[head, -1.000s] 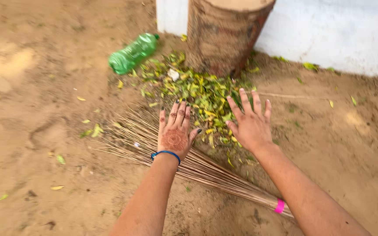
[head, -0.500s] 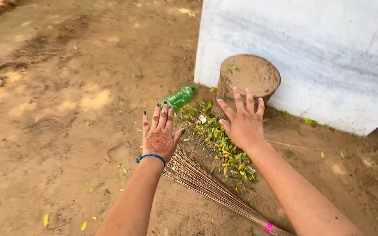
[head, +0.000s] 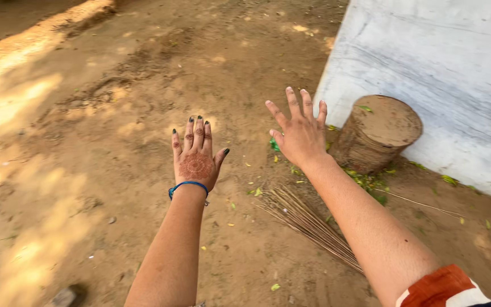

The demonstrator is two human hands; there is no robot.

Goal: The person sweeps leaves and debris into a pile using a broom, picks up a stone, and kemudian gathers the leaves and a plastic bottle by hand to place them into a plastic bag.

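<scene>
Both my hands are up in the air, palms down, fingers spread, holding nothing. My left hand has a round henna pattern on the back, dark nails and a thin blue wristband. My right hand hovers just above the stick broom, a fan of thin dry twigs lying on packed sandy dirt. Rough-barked stump with scattered leaves sits by a whitewashed wall.
</scene>
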